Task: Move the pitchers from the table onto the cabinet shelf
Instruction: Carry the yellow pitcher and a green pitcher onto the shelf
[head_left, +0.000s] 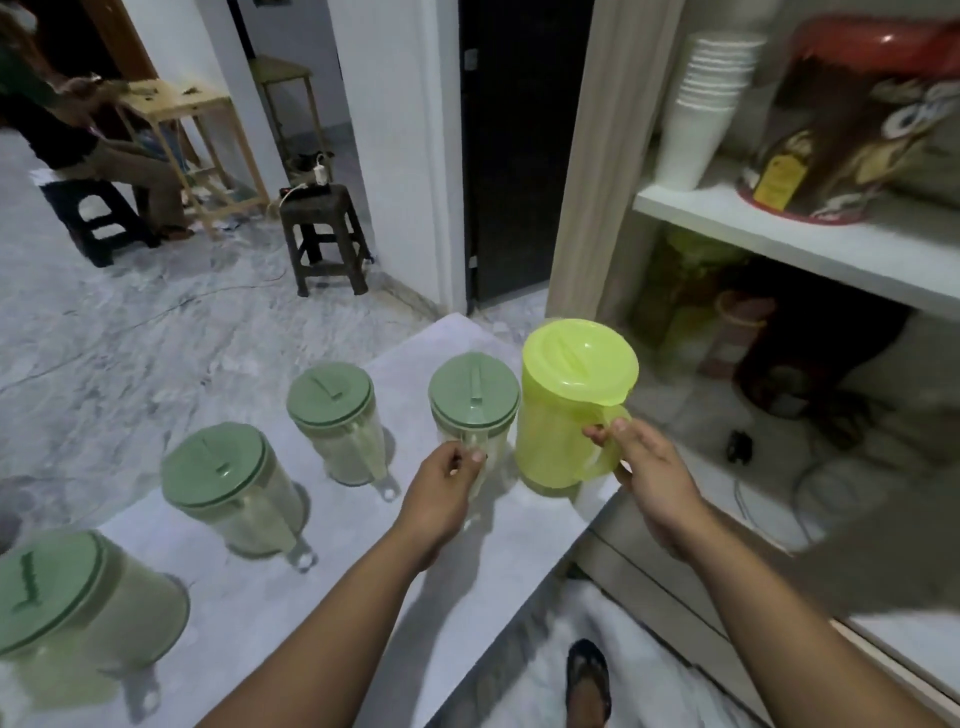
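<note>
A row of pitchers stands on the white table (498, 525). At the right end is a lime-yellow pitcher (563, 410); my right hand (647, 475) is closed around its handle. Beside it a clear pitcher with a green lid (472, 397) has its handle pinched by my left hand (447, 491). Three more green-lidded pitchers follow leftward: one (335, 415), another (228, 480), and the nearest (67, 603). The open cabinet is on the right; its lower shelf (841, 525) lies just beyond the yellow pitcher.
The upper cabinet shelf (779, 228) holds stacked white cups (701, 109) and a wrapped red-lidded container (857, 119). Dark items and cables sit deep in the lower compartment. A dark stool (324, 234) and a seated person (78, 130) are across the floor. My sandalled foot (587, 680) is below.
</note>
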